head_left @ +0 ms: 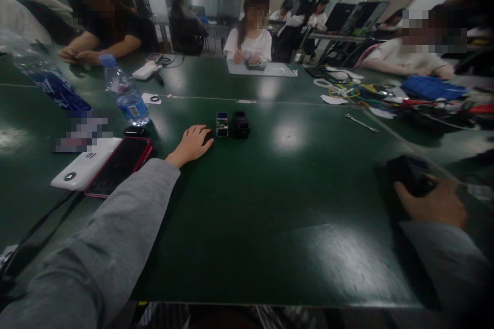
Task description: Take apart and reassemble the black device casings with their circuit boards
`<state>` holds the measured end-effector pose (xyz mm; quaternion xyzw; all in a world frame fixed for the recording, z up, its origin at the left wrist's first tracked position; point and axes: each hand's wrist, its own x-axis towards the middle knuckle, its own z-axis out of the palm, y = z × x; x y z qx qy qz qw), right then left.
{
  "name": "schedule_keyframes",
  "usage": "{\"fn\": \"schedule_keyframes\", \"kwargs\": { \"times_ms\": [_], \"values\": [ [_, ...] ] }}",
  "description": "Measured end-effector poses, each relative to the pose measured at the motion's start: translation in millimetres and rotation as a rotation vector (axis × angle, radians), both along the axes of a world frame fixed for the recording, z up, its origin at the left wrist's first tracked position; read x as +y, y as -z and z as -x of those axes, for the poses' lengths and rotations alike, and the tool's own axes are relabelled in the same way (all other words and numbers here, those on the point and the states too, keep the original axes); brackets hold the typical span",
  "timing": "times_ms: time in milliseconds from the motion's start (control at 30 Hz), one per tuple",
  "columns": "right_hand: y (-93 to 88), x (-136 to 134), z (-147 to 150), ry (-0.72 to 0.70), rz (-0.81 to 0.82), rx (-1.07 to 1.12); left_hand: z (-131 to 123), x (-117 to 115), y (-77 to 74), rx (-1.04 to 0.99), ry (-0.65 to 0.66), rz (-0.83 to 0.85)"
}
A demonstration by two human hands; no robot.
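Observation:
My left hand (pixel 192 143) lies on the green table with its fingers spread. Just right of its fingertips stands a small device with a bare circuit board and a dark screen (pixel 222 124). Close beside that device is a small black plastic housing (pixel 241 125). A dark patch shows under my left fingers; I cannot make out whether it is a thing or shadow. Far to the right, my right hand (pixel 436 203) is closed around a black box-shaped device (pixel 409 170), thumb on the near side. Motion blurs this hand and the box.
Left of my forearm lie a phone in a red case (pixel 119 167), a white power bank (pixel 87 164) and two plastic bottles, one a water bottle (pixel 125 92). Cables and tools (pixel 424 95) clutter the right, near a wrench (pixel 362 123). Several people sit beyond.

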<state>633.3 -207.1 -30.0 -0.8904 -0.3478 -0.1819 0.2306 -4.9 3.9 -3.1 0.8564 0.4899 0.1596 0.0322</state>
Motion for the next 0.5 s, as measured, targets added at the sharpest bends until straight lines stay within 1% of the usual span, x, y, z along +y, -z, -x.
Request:
{"fn": "schedule_keyframes", "kwargs": {
  "times_ms": [67,100,233,333,433,500],
  "values": [
    [-6.6,26,33,-0.066,0.028,0.052,0,0,-0.5,0.007,-0.003,0.004],
    [-10.2,39,53,-0.128,0.044,0.049,0,0,-0.8,0.01,-0.004,0.006],
    [-24.0,88,150,-0.381,0.113,-0.019,-1,-1,-2.5,0.01,-0.009,0.007],
    [-29.2,120,218,-0.551,0.113,-0.076,-1,-2,-3.4,0.008,-0.007,0.004],
    [-29.3,148,269,-0.694,0.095,-0.111,-2,-3,-4.1,0.01,-0.01,-0.005],
    [-28.2,161,289,-0.77,0.093,-0.127,-2,-3,-4.5,0.011,-0.009,0.0]
  ]
}}
